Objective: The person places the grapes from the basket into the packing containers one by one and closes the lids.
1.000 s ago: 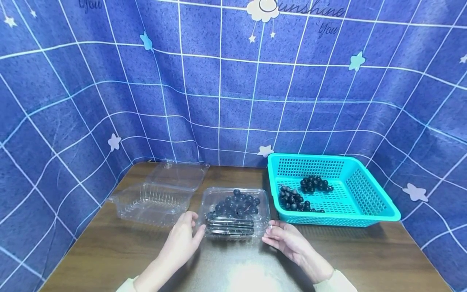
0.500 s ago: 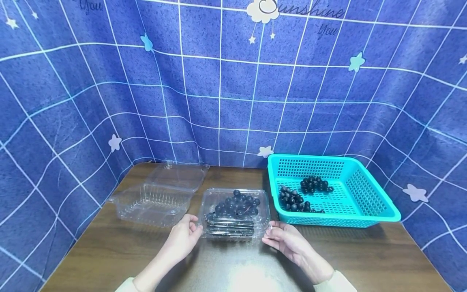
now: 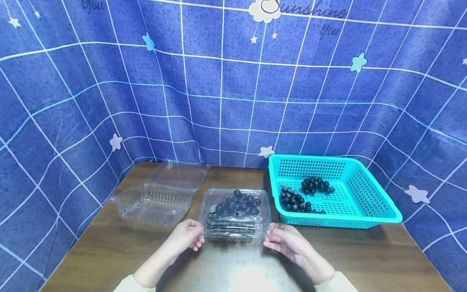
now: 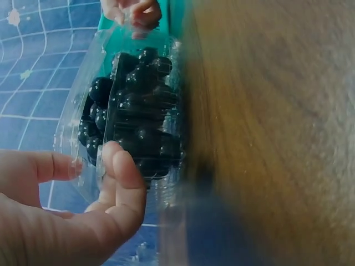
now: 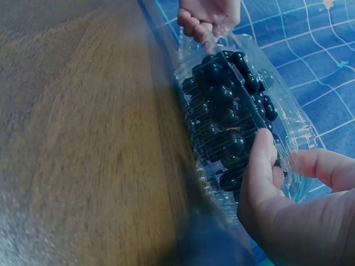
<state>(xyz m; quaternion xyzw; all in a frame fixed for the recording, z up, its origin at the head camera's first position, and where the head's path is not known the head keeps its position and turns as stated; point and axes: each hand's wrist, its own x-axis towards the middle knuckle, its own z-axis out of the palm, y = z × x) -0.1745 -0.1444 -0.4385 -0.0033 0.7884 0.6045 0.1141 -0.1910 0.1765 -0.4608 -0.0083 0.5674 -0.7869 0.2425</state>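
A clear plastic clamshell box (image 3: pixel 235 213) sits at the middle of the table with its lid down over dark grapes (image 3: pixel 238 202). My left hand (image 3: pixel 185 236) pinches the box's rim at the near left corner, its other fingers curled below. At the near right corner my right hand (image 3: pixel 288 242) holds the rim between thumb and fingers. In the left wrist view the thumb and a fingertip (image 4: pixel 75 167) lie on either side of the rim. The right wrist view has the grapes (image 5: pixel 224 116) pressed close behind the ribbed plastic wall.
A second clamshell (image 3: pixel 153 205) stands open on the left, its lid (image 3: pixel 178 175) laid back toward the curtain (image 3: pixel 233 113). On the right, a turquoise basket (image 3: pixel 365 222) holds bunches of dark grapes (image 3: pixel 316 185). The wooden table (image 3: pixel 219 265) extends toward me.
My left hand has closed in on the box's left corner, its fingers going from spread beside it to pinching the rim. The right hand stays at its corner.
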